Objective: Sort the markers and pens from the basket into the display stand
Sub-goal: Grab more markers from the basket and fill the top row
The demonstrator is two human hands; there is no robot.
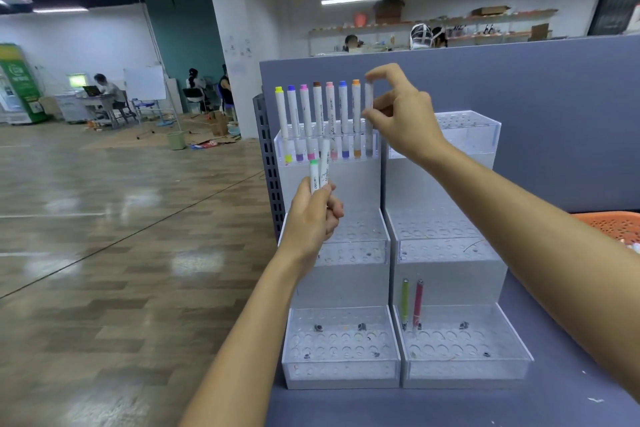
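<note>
I read "Marker" on the two markers [319, 173] gripped upright in my left hand [308, 218], near the stand [346, 194]. My right hand [403, 114] pinches a grey marker [369, 137] at the far top row's right end.

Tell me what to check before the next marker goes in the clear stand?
1. Grey-ended white marker seated in the top left tier of the clear plastic tiered stand: cannot tell; the right hand pinches it.
2. Seven coloured-cap white markers beside it upright: ok.
3. Left hand gripping the green-capped white marker plus a second white marker: ok.
4. Its cap colour: cannot tell.
5. Empty holes in the middle tier: ok.
</note>
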